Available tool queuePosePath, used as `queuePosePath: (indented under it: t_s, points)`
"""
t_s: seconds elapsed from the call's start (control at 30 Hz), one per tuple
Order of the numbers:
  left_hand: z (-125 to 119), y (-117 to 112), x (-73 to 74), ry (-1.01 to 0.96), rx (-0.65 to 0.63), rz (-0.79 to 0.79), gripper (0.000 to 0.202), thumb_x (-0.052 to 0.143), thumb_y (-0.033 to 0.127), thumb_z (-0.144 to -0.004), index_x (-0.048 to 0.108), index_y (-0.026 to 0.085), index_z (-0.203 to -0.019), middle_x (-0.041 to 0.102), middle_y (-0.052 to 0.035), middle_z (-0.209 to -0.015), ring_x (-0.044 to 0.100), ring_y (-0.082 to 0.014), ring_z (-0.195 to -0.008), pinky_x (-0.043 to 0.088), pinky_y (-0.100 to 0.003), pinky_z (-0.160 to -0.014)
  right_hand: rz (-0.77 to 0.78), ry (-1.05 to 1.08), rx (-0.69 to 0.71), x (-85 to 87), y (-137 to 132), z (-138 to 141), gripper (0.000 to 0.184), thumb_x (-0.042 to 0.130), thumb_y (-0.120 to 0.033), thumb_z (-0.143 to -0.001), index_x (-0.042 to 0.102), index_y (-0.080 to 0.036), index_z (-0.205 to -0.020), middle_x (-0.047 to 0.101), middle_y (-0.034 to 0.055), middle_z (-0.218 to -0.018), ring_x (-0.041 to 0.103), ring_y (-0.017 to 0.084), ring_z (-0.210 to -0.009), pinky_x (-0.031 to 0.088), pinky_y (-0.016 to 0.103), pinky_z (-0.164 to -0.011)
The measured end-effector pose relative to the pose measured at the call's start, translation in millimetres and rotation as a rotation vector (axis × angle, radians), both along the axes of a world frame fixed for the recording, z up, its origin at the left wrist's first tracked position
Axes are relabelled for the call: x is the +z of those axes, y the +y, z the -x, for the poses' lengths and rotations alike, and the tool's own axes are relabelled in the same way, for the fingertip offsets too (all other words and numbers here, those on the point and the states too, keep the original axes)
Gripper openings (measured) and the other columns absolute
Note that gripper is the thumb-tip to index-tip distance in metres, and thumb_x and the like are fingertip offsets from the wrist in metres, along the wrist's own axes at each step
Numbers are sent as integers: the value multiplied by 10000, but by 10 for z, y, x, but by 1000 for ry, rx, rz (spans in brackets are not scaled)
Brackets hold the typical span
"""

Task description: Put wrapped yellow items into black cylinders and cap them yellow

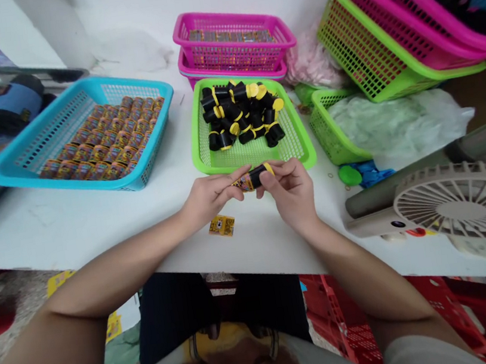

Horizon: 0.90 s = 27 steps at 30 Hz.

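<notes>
Just in front of the green basket (254,159), both hands meet on a small black container (259,177) with a yellow cap and a colourful printed label around its left part. My left hand (209,197) pinches the labelled end between thumb and fingers. On the capped end, my right hand (290,190) is closed, its thumb pressed on the black body. A flat yellow printed label (222,226) lies on the table below the hands. Inside the green basket is a heap of similar black containers (240,113) with yellow caps, showing no printed label.
At left, a blue basket (134,179) holds rows of labelled containers (102,144). Stacked pink baskets (238,56) with printed pieces stand behind. Tilted baskets (369,50), a plastic bag (401,117) and a small fan (463,202) occupy the right of the white table (156,206).
</notes>
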<state>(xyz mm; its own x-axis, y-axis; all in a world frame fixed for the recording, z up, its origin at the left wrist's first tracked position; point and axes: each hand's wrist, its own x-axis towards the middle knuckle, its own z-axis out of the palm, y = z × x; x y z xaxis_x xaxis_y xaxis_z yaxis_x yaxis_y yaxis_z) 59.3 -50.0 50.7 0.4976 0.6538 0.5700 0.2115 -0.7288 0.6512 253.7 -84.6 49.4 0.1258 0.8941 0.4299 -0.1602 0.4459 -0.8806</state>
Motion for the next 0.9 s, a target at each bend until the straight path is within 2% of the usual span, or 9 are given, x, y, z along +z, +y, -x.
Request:
queuePosePath:
  t_s: [0.07,0.17,0.23,0.37,0.47,0.53,0.7,0.8,0.9]
  points:
    - [-9,12,-1,-6,-6,-22,506,529,507,-1053,785,176,-768,815,-85,-1148,695,-80,-656,566,-183,-689,-5,-42,11,-33,4,-13,426,832,-443,-837,461,-240,-783,721,-46,-1000,662,59,-559,599,241,-512]
    - [-34,26,-2,-32,-13,-60,307,644,426,-1011,807,189,-1120,831,-59,-1016,715,-88,-703,562,-169,-708,-37,-112,32,-81,21,-42,453,855,-489,-800,469,-251,-795,711,-24,-1019,699,100,-722,617,259,-573]
    - [-50,30,-8,-60,-16,-104,390,702,361,-976,729,185,-1322,826,-60,-1019,739,-100,-787,566,-166,-759,-70,-144,43,-105,34,-59,465,879,-504,-766,486,-257,-793,704,-13,-1034,708,127,-850,630,273,-647]
    - [-57,17,-35,-67,-8,-113,545,749,327,-925,642,179,-1439,818,-64,-1074,724,-92,-805,561,-159,-791,-85,-194,42,-119,38,-68,452,874,-495,-776,491,-255,-756,696,-5,-1047,700,145,-956,627,311,-790]
    - [-48,-8,-55,-56,19,-11,658,758,364,-909,568,167,-1507,813,-37,-1024,678,-72,-764,546,-151,-803,-82,-205,36,-91,17,-58,423,842,-485,-815,493,-255,-752,693,1,-1021,701,153,-963,618,335,-828]
    - [-45,-27,-53,-90,-10,95,733,754,388,-908,500,174,-1561,805,-24,-991,644,-66,-732,538,-152,-775,-63,-201,42,-63,-1,-54,413,817,-481,-844,484,-256,-753,702,7,-1012,705,159,-974,618,348,-846]
    - [-59,-79,30,-245,-262,503,892,745,396,-924,297,191,-1667,791,-44,-926,592,-75,-638,491,-174,-618,-43,-226,105,-83,-32,-52,365,719,-573,-910,520,-275,-845,748,32,-1158,725,196,-1118,609,433,-963]
    - [-70,-92,75,-365,-311,608,933,779,402,-907,285,197,-1671,753,-5,-787,565,-74,-585,465,-183,-584,-82,-324,134,-179,-31,-55,365,577,-663,-965,543,-300,-967,729,48,-1303,705,216,-1217,587,493,-1012]
    - [-78,-75,81,-426,-276,674,949,811,413,-879,312,195,-1656,720,29,-722,578,-78,-584,467,-192,-589,-199,-485,153,-228,-29,-68,345,508,-655,-1001,513,-334,-1127,664,70,-1440,636,231,-1346,550,541,-1060]
